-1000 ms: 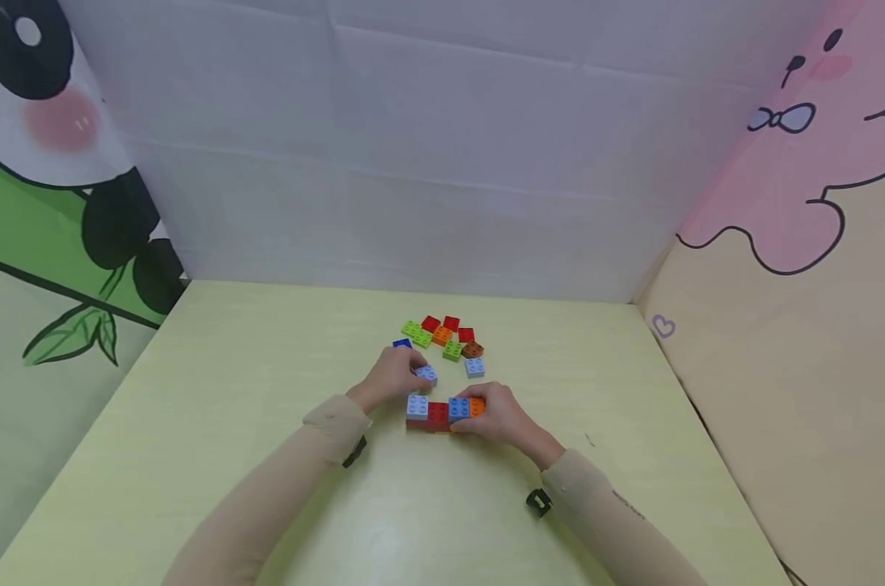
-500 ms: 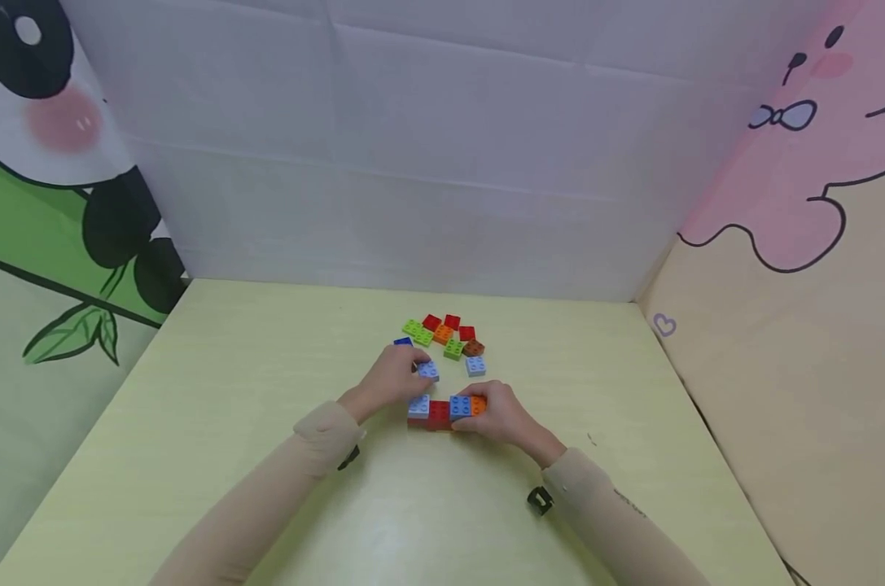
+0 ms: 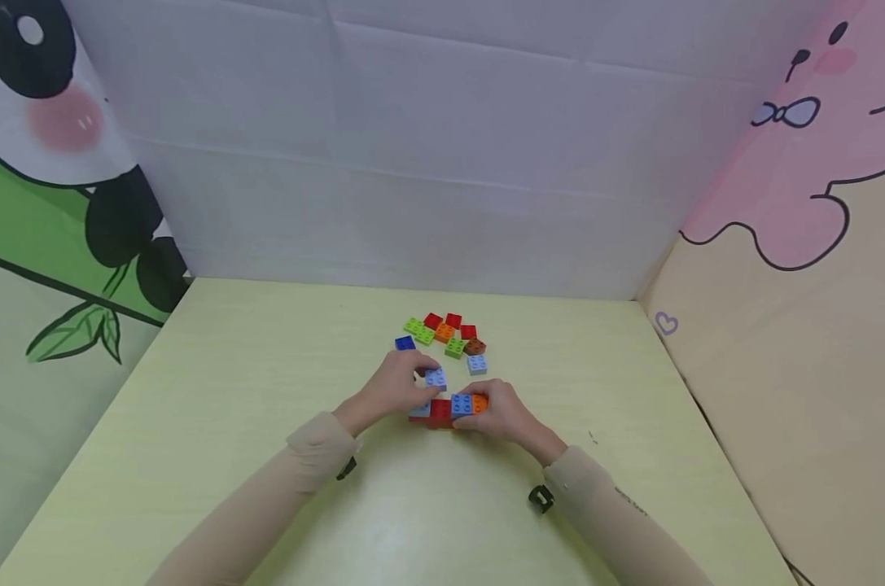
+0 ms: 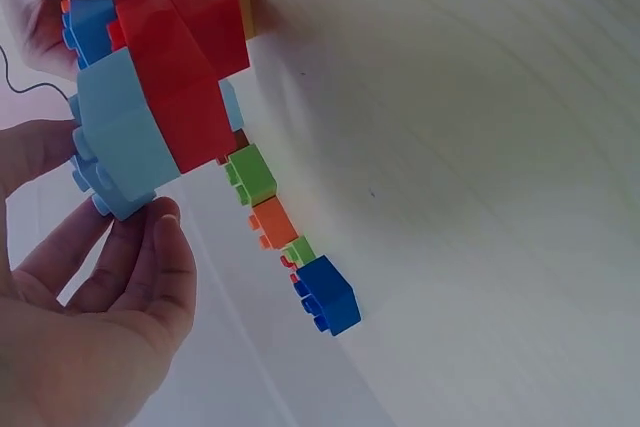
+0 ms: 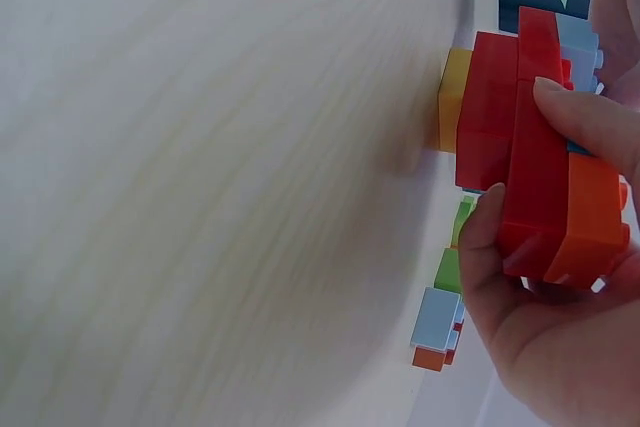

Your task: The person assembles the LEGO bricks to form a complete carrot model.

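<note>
Two rows of joined bricks make up the low block assembly, which sits midway between the table's left and right edges. A red course carries light blue, blue and orange bricks on top, while a yellow brick shows underneath, probably serving as a foot.

We see the right hand gripping the right end of the assembly, thumb on one side and fingers on the other, most likely to brace it against any push from the opposite end. The left hand pinches a light blue brick between thumb and fingers above the left end; that hold from the sides seems chosen to leave its studs and underside free. We cannot tell whether the pinched brick touches the one below.

Toward the far edge lie loose bricks, within easy reach, we judge: a dark blue brick at the left, another light blue brick at the right, and green, red, orange and brown ones between and beyond. Behind the table's far edge hangs a pale sheet.
</note>
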Demonstrator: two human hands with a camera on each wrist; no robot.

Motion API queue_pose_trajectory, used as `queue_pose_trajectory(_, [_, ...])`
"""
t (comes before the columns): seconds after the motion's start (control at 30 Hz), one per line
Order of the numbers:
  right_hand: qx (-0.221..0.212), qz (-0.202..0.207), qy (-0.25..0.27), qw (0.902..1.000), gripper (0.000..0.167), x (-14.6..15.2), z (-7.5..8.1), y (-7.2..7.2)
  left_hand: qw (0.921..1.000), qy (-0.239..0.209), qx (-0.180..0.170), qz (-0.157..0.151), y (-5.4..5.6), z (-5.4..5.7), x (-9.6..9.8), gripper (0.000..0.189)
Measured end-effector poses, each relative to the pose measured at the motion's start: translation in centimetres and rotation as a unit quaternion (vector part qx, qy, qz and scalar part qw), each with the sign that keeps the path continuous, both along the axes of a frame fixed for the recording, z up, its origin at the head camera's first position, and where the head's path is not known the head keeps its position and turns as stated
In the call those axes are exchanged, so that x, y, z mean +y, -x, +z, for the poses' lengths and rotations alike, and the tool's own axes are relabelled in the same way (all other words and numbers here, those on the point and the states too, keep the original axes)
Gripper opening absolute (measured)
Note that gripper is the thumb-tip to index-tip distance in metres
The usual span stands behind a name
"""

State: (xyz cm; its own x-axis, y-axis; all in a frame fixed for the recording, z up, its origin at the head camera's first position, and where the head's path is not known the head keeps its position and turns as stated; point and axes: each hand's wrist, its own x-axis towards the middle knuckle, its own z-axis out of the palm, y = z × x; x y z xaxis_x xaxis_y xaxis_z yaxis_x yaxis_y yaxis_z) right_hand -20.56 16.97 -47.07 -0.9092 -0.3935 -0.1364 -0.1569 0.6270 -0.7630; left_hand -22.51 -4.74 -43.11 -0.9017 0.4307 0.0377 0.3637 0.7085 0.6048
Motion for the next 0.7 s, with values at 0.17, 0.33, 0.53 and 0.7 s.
queue_pose_trajectory(0.17, [0.001,-0.001,0.0,1.0,0.043,-0.03,0.0,-0.04,0.9995,-0.019,0.008,-0.025,-0.21,0.19,0.07,0.034])
queue_pose_trajectory(0.33, [0.002,0.002,-0.005,1.0,0.043,-0.08,-0.05,-0.02,0.9987,-0.021,0.009,-0.045,-0.33,0.04,-0.03,0.033])
queue_pose_trajectory(0.53, [0.003,0.004,-0.001,1.0,0.042,-0.06,-0.07,0.03,0.9981,-0.031,0.003,-0.054,-0.46,0.03,-0.09,0.033])
queue_pose_trajectory(0.7, [0.008,0.01,0.005,0.9999,0.04,-0.12,-0.05,0.05,0.9975,-0.034,-0.007,-0.062,-0.56,0.05,-0.08,0.032])
